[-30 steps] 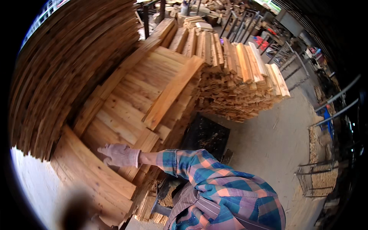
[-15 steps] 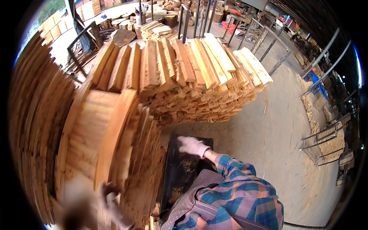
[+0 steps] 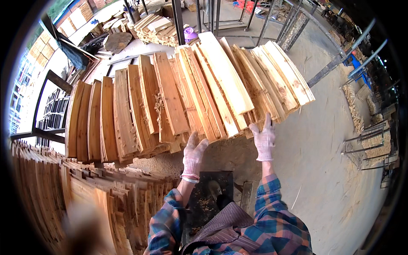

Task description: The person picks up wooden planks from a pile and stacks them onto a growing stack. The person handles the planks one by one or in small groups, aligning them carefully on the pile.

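Observation:
A long stack of rough wooden boards point(image 3: 170, 102) lies in front of me, its near ends facing my body. My left hand point(image 3: 194, 155), in a pale work glove, is at the near ends of the middle boards, thumb and fingers apart. Farther right, my right hand point(image 3: 264, 138), gloved too, has its fingers spread at the ends of the boards near the stack's right side. Whether the fingertips touch the wood I cannot tell. Neither hand holds a board. A pale, freshly cut board point(image 3: 225, 70) lies on top, between and beyond the hands.
Another board stack point(image 3: 89, 187) stands close at my left. A dark plate point(image 3: 208, 187) littered with wood chips lies below my hands. Metal frames point(image 3: 327, 70) rise behind and to the right, with the concrete floor point(image 3: 316, 170) alongside. A blurred brown shape covers the lower left.
My view has turned left-stack to front-stack. My left hand has left the left stack, and both hands have come forward to the front stack's near ends.

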A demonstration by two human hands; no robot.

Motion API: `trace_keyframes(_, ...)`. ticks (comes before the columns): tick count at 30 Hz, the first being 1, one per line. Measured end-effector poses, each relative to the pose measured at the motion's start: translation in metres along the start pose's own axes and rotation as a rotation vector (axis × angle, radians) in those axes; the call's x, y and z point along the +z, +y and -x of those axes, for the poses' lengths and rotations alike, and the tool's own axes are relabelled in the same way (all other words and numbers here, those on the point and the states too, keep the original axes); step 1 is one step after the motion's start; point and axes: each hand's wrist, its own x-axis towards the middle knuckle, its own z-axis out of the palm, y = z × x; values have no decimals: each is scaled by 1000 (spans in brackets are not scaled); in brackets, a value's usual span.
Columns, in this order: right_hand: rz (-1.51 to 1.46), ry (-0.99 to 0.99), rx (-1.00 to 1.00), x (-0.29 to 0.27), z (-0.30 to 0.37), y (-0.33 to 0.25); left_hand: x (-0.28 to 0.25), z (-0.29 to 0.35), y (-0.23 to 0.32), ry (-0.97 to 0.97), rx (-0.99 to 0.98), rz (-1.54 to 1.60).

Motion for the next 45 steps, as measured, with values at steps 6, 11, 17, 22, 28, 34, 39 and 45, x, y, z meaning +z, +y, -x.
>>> trace_keyframes(6, 115, -308, -151, 11, -81, -63, 34, -50, -36, -24, -29, -167)
trace_keyframes(11, -813, -441, 16, 34, -79, 39, 49, -57, -28, 0, -62, -299)
trace_keyframes(17, -912, -359, 168, 6, -40, 6, 40, -81, -54, 166, -57, -347)
trace_keyframes(22, -1509, -334, 476, 0, -39, 31, 22, -79, -70, 164, -153, -200)
trace_keyframes(28, -1667, -406, 516, 17, -66, 88, 42, -68, -37, 153, -253, -208)
trace_keyframes(34, -1532, -400, 873, 31, 7, 80, 37, -75, -49, 188, -188, -392)
trace_keyframes(39, -890, -117, 294, 62, -19, 45, 48, -70, -52, 276, -109, -506)
trace_keyframes(45, -1025, -360, 599, 27, -19, -14, 48, -69, -50, 458, 115, -620)
